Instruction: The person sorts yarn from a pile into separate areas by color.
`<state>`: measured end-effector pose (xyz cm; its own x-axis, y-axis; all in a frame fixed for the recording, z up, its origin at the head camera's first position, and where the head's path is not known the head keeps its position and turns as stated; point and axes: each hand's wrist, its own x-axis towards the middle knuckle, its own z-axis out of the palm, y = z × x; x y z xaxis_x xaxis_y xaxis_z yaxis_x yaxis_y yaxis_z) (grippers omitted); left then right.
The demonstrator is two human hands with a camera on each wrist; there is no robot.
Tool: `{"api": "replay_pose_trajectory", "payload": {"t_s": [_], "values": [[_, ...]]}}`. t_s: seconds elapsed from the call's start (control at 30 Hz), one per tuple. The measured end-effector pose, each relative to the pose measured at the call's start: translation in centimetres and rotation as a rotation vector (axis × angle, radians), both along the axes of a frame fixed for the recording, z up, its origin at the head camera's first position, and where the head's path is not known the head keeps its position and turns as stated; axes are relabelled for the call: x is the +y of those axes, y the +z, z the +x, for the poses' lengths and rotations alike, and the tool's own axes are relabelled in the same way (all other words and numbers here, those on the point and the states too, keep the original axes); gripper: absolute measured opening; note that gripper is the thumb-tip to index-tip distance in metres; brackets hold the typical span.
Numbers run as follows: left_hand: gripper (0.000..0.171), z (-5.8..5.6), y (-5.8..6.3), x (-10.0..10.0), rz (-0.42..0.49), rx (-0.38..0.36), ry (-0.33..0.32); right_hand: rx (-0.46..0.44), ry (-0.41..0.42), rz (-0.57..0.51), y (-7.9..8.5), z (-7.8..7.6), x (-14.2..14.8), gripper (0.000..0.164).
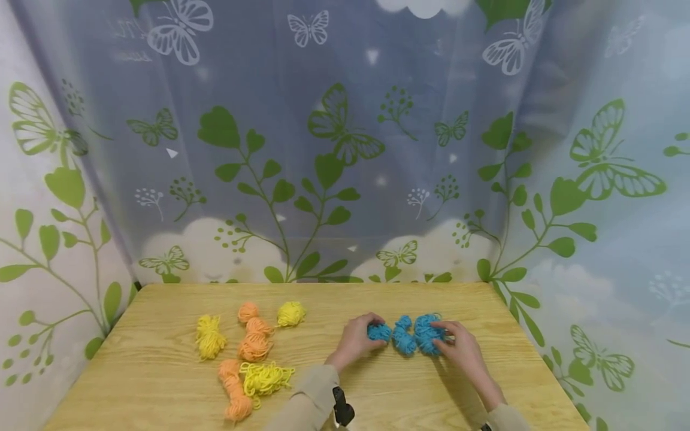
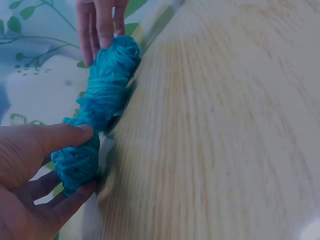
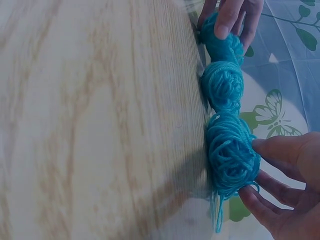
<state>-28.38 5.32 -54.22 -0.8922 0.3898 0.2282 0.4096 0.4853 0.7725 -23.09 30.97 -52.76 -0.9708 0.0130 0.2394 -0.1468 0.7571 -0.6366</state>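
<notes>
Three blue yarn bundles stand in a row on the right half of the wooden table. My left hand (image 1: 354,340) holds the small left bundle (image 1: 380,333) between thumb and fingers; the left wrist view shows this blue yarn (image 2: 77,165) close up. In the middle, a blue bundle (image 1: 403,336) lies untouched between its neighbours. My right hand (image 1: 465,352) grips the largest bundle (image 1: 428,335) from its right side, with thumb and fingertips on the strands. Loose strands hang from that large bundle (image 3: 231,157) in the right wrist view.
On the table's left half lie yellow yarn bundles (image 1: 209,337), a loose yellow tangle (image 1: 266,378) and orange bundles (image 1: 256,339), one orange bundle (image 1: 235,390) nearer the front. A patterned curtain (image 1: 345,179) hangs behind the wooden table (image 1: 162,383) and along both sides.
</notes>
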Motion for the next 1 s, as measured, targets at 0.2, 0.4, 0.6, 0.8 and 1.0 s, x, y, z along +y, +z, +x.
{"api": "replay_pose_trajectory", "payload": {"t_s": [0.2,0.4,0.6,0.8,1.0], "values": [[0.038,0.3,0.1,0.4,0.008,-0.007,-0.018,-0.009,0.013,-0.002,0.1,0.0,-0.4,0.035],[0.042,0.5,0.1,-0.1,-0.017,-0.018,-0.029,-0.002,0.004,-0.011,0.1,0.0,-0.4,0.034],[0.039,0.4,0.8,-0.9,0.017,-0.046,-0.055,0.022,-0.003,0.009,0.4,0.1,-0.4,0.033],[0.030,0.5,2.5,-2.3,0.083,-0.018,-0.059,0.069,0.006,0.026,1.1,0.3,-0.7,0.031],[0.030,1.0,3.6,-4.0,0.135,0.006,-0.067,0.103,0.014,0.022,1.5,0.4,-1.3,0.033]]}}
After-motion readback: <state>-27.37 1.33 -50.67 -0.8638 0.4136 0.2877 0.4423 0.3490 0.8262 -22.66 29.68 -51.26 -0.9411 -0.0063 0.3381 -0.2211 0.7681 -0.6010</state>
